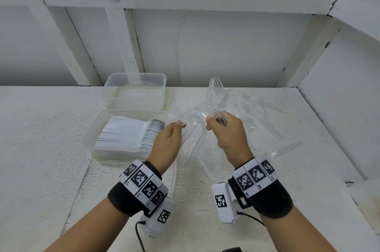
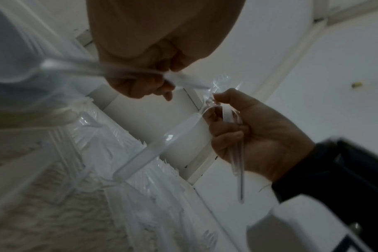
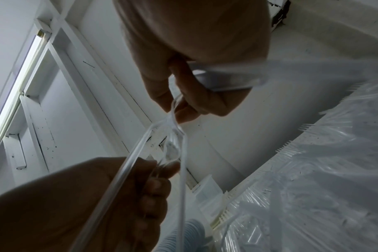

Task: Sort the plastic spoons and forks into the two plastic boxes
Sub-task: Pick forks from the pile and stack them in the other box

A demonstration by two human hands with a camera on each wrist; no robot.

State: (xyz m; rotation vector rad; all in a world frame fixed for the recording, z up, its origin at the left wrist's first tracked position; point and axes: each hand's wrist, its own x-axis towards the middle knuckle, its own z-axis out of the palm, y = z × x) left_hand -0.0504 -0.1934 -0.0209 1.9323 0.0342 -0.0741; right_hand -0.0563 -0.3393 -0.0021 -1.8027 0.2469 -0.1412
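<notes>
My right hand (image 1: 213,122) grips a bunch of clear plastic forks (image 1: 218,90), tines pointing up and away. Just left of it, my left hand (image 1: 177,126) pinches a clear utensil (image 1: 192,138) whose handle hangs down between my wrists; I cannot tell whether it is a spoon or a fork. The left wrist view shows the left fingers (image 2: 160,85) pinched on a clear handle (image 2: 127,71), with the right hand (image 2: 229,119) close by. Stacked white spoons (image 1: 131,134) fill the near plastic box (image 1: 96,126). Behind it, the far box (image 1: 111,95) looks almost empty.
A loose pile of clear cutlery (image 1: 259,122) lies on the white table (image 1: 41,128) under and to the right of my hands. A white wall with beams closes off the back, and a white panel the right side.
</notes>
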